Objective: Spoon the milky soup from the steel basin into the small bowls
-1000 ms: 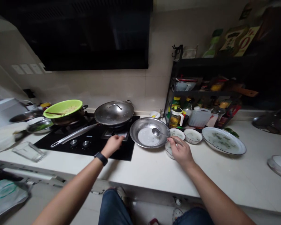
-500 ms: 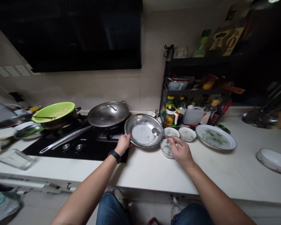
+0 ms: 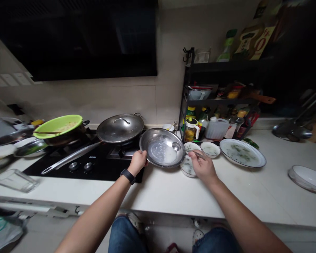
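Note:
My left hand (image 3: 138, 162) grips the near-left rim of a metal basin (image 3: 150, 140), which is tilted and has a little whitish liquid pooled in its bottom. In my right hand (image 3: 204, 167) is the handle of a metal spoon (image 3: 177, 146); its bowl is over the right side of the basin. Just right of the basin, partly behind my right hand, is a small bowl (image 3: 187, 170) of pale soup with green bits. Two more small bowls, a back one (image 3: 192, 146) and a right one (image 3: 210, 149), stand behind it. A large ridged dish (image 3: 242, 154) holds similar soup.
A lidded wok (image 3: 120, 128) sits on the black hob (image 3: 94, 168), its long handle reaching toward the front left. Further left are a green plastic basin (image 3: 59, 129) and a glass (image 3: 15, 181). A spice rack (image 3: 223, 102) stands behind the bowls; a white dish (image 3: 308, 179) lies far right.
The liquid in the basin has shifted from the middle toward its near right side as the basin's tilt changed. Both hands keep their holds; the view has moved slightly.

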The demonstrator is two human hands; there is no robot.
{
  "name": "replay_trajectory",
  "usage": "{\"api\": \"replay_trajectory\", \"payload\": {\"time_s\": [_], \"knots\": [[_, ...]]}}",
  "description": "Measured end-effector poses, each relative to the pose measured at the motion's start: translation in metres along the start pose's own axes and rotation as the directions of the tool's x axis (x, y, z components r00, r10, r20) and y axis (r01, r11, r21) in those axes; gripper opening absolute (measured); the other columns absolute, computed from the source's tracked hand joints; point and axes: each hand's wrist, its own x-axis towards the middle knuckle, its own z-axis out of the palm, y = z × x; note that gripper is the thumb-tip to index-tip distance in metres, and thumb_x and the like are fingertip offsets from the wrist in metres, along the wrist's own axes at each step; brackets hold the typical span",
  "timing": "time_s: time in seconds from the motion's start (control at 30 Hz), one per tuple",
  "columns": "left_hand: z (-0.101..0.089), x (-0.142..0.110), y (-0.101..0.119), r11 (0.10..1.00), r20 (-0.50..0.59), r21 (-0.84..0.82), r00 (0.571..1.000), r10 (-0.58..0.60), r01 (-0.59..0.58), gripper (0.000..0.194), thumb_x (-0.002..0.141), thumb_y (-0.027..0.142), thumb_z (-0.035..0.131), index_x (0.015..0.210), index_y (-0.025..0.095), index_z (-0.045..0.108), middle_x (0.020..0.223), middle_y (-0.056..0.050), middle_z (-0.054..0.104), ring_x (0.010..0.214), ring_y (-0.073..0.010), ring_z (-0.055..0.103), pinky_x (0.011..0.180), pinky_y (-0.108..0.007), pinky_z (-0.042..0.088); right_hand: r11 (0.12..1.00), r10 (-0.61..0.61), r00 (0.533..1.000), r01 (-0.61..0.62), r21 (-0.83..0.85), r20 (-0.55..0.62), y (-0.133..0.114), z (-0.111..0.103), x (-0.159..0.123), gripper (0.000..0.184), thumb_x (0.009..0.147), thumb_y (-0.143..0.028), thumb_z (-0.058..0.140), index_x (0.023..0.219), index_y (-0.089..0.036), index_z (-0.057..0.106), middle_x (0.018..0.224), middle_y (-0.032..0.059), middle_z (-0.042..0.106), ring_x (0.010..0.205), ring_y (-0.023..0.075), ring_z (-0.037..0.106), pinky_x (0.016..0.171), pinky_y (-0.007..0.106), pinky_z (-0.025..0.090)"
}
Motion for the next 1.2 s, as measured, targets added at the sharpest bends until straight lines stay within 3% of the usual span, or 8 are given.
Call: {"api": "replay_trajectory", "payload": {"time_s": [0.23,0.43,0.6,0.73,0.83,0.97,1.07,1.2], "knots": [[-0.004,0.002,0.010,0.999,-0.044,0.037,0.999,0.027,-0.025,0.033,0.094,0.028,0.047,0.061,0.024,0.049,0.043,-0.002,0.056,0.039,-0.0169,0.055,0.044,-0.026,0.038,1.000,0.017,1.000,-0.017,0.015,-0.022,0.002,0.002,0.001,0.029,0.106,-0.038,0.047,0.095,-0.022,0.069,0.093,0.0092,0.078,0.091,0.0256,0.075,0.084,0.040,0.061],[-0.014,0.002,0.015,0.995,-0.076,0.070,0.995,0.071,-0.065,0.031,0.093,0.032,0.047,0.063,0.023,0.052,0.044,-0.002,0.057,0.040,-0.0178,0.057,0.045,-0.027,0.039,0.996,0.082,0.995,-0.080,0.030,-0.050,0.015,0.010,0.004,0.035,0.106,-0.040,0.047,0.123,-0.021,0.070,0.102,0.0101,0.080,0.096,0.0261,0.077,0.090,0.042,0.063],[-0.023,0.002,0.026,0.989,-0.089,0.108,0.989,0.115,-0.106,0.029,0.091,0.032,0.050,0.064,0.023,0.054,0.046,-0.003,0.059,0.044,-0.0194,0.060,0.048,-0.027,0.042,0.999,0.028,0.999,-0.028,-0.016,-0.042,0.014,0.015,0.015,0.036,0.106,-0.042,0.044,0.105,-0.022,0.075,0.114,0.0110,0.079,0.101,0.0260,0.077,0.096,0.042,0.062],[-0.026,-0.004,0.039,0.984,-0.076,0.127,0.987,0.140,-0.129,0.031,0.092,0.032,0.050,0.062,0.023,0.054,0.045,-0.003,0.059,0.043,-0.0187,0.059,0.048,-0.027,0.042,1.000,0.026,1.000,-0.026,-0.017,0.003,0.011,0.016,0.028,0.036,0.107,-0.041,0.042,0.111,-0.022,0.073,0.109,0.0102,0.080,0.098,0.0252,0.078,0.093,0.039,0.062],[-0.024,-0.009,0.047,0.983,-0.071,0.127,0.987,0.144,-0.134,0.034,0.093,0.032,0.048,0.060,0.023,0.052,0.044,-0.003,0.058,0.040,-0.0179,0.057,0.046,-0.027,0.040,0.999,0.017,1.000,-0.016,-0.043,0.020,0.012,0.015,0.032,0.039,0.106,-0.044,0.041,0.103,-0.022,0.073,0.107,0.0116,0.080,0.096,0.0271,0.078,0.091,0.041,0.062],[-0.019,-0.012,0.051,0.983,-0.069,0.124,0.987,0.146,-0.137,0.034,0.092,0.031,0.050,0.059,0.024,0.052,0.044,-0.003,0.058,0.041,-0.0177,0.057,0.046,-0.027,0.041,0.987,0.142,0.989,-0.144,0.077,0.033,0.016,0.014,0.032,0.043,0.104,-0.053,0.042,0.093,-0.021,0.070,0.097,0.0136,0.080,0.078,0.0258,0.079,0.076,0.038,0.065],[-0.016,-0.012,0.051,0.984,-0.070,0.122,0.987,0.142,-0.133,0.033,0.092,0.030,0.050,0.059,0.023,0.052,0.044,-0.004,0.058,0.041,-0.0180,0.057,0.046,-0.027,0.041,0.882,0.392,0.920,-0.379,0.279,0.012,0.020,0.016,0.032,0.041,0.099,-0.059,0.050,0.089,-0.022,0.064,0.073,0.0105,0.077,0.058,0.0244,0.075,0.055,0.034,0.063],[-0.015,-0.013,0.051,0.986,-0.076,0.115,0.989,0.131,-0.122,0.032,0.091,0.029,0.049,0.060,0.023,0.052,0.045,-0.004,0.059,0.040,-0.0183,0.057,0.045,-0.027,0.040,0.624,0.665,0.744,-0.599,0.501,0.062,0.026,0.016,0.036,0.035,0.090,-0.057,0.064,0.085,-0.023,0.058,0.061,0.0057,0.073,0.048,0.0230,0.071,0.043,0.032,0.060]]}}
